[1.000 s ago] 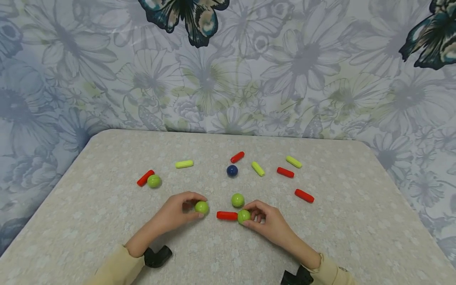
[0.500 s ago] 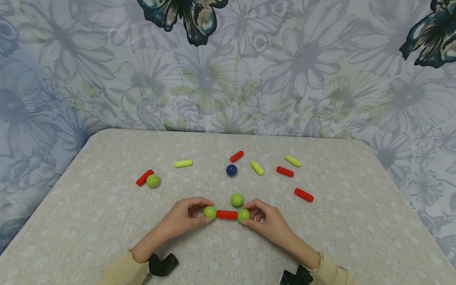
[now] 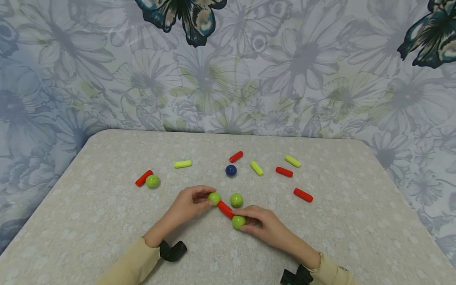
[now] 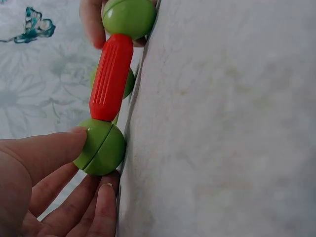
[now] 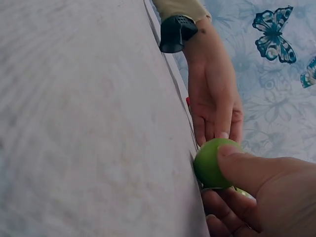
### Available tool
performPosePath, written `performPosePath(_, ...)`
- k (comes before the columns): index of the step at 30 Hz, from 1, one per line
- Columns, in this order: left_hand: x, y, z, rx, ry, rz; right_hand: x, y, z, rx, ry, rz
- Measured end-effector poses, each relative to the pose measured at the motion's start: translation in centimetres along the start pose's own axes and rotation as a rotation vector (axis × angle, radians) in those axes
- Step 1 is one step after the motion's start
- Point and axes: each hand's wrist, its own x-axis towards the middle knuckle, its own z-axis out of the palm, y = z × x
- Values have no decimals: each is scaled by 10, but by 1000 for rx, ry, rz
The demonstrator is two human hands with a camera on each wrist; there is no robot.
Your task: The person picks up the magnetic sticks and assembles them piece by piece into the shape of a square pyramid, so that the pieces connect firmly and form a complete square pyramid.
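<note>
Between both hands lies a red ribbed rod (image 3: 225, 209) with a green ball at each end, slanting down to the right in the head view. My left hand (image 3: 192, 202) pinches the ball (image 4: 101, 147) at the rod's upper left end, thumb on top in the left wrist view. At the lower right end, my right hand (image 3: 264, 224) grips the other green ball (image 3: 238, 222), its index finger reaching over beside the rod. In the right wrist view this ball (image 5: 212, 165) hides the rod. A loose green ball (image 3: 236, 200) sits just beyond the rod.
A dark blue ball (image 3: 231, 170) and a red rod (image 3: 236, 156) lie farther back. Yellow-green rods (image 3: 256, 168) and more red rods (image 3: 303, 195) are scattered around. At left, a green ball (image 3: 152, 181) sits against a red rod (image 3: 144, 178). The patterned tablecloth (image 3: 89, 221) covers the table.
My left hand has brought its green ball rightward to the red rod's left end. The joined piece has since turned from level to slanted, left end farther away, right end nearer.
</note>
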Motion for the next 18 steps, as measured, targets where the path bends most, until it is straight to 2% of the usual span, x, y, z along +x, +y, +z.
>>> performPosePath(6, 12, 0, 3, 0, -10, 9, 5, -6, 3, -22, -90, 3)
performPosePath(11, 21, 1, 5, -9, -35, 30, 12, -11, 7, -100, -109, 9)
performPosePath(16, 20, 27, 5, -18, -57, 51, 16, -15, 11, -130, -108, -6)
performPosePath(18, 21, 30, 6, -23, -58, 56, 16, -16, 12, -141, -103, -4)
